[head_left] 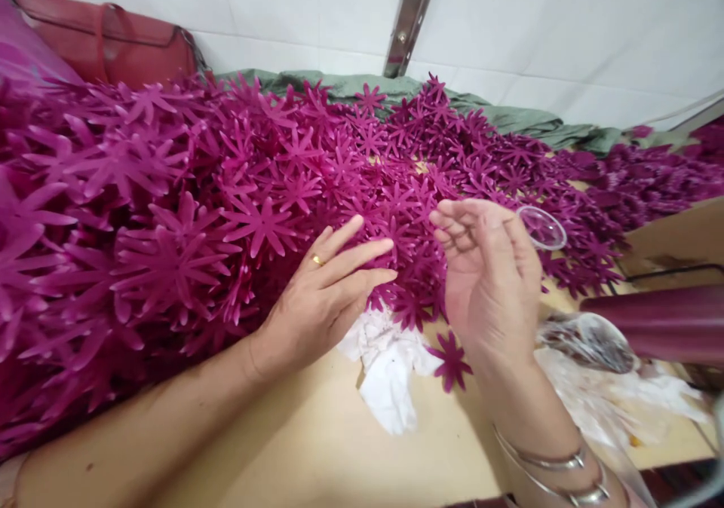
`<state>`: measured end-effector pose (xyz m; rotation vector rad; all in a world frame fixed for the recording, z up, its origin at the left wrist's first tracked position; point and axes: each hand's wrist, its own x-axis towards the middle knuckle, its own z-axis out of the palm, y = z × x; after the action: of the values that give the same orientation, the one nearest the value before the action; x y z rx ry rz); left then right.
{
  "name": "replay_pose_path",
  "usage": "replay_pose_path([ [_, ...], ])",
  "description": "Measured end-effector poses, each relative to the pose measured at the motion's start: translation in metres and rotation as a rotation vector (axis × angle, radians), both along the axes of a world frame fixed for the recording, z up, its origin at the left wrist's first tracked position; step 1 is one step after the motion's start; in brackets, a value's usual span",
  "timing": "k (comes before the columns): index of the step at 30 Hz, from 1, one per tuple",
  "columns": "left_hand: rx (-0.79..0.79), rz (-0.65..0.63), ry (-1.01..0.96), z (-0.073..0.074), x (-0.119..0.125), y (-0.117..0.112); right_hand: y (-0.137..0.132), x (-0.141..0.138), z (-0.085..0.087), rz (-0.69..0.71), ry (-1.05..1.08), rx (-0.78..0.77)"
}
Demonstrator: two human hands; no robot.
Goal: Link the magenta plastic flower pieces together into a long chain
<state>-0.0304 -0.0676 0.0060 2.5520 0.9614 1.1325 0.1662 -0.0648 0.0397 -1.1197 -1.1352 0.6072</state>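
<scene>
A large heap of magenta flower-shaped cutouts (265,225) with narrow petals covers the back and left of the table (317,433). My left hand (333,289), a gold ring on one finger, hovers at the front of the heap with its fingers stretched out and nothing in them. To its right, my right hand (492,267) is raised with the palm turned inward, fingers slightly curved and apart, holding nothing that I can see. Below and between the hands lie a crumpled white tissue (390,387) and a single magenta cutout (451,362).
A clear plastic ring or lid (541,227) rests on the heap. At right are a dark red cylinder (656,323), a plastic-wrapped bundle (588,342) and clear bags (616,395). Behind, a red handbag (107,41) and green cloth (509,120) lie along the white wall (566,26).
</scene>
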Motion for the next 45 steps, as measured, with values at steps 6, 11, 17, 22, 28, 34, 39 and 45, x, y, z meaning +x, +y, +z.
replay_pose_path([
  [6,-0.147,0.115,0.183,-0.03,0.0,0.011,0.003,0.019,0.009,-0.215,-0.255,0.182],
  [11,-0.144,0.231,0.17,-0.031,-0.004,0.012,-0.006,0.041,0.026,-0.081,-0.478,0.041],
  [17,-0.109,0.325,0.209,-0.029,-0.003,0.011,-0.058,0.066,0.032,0.26,-1.059,-0.318],
  [22,-0.115,0.362,0.249,-0.029,-0.009,0.012,-0.092,0.065,0.006,0.32,-1.197,-0.418],
  [28,-0.105,0.433,0.277,-0.02,-0.005,0.01,-0.094,0.08,-0.005,0.277,-1.121,-0.456],
  [34,-0.117,0.411,0.264,-0.015,0.002,0.007,-0.072,0.071,0.013,0.066,-0.926,-0.407],
  [39,-0.129,0.424,0.349,-0.014,-0.001,0.007,-0.044,0.032,0.031,0.351,-0.536,-0.184],
  [45,-0.123,0.439,0.388,-0.015,-0.003,0.008,-0.038,0.042,0.022,0.311,-1.032,-0.215],
])
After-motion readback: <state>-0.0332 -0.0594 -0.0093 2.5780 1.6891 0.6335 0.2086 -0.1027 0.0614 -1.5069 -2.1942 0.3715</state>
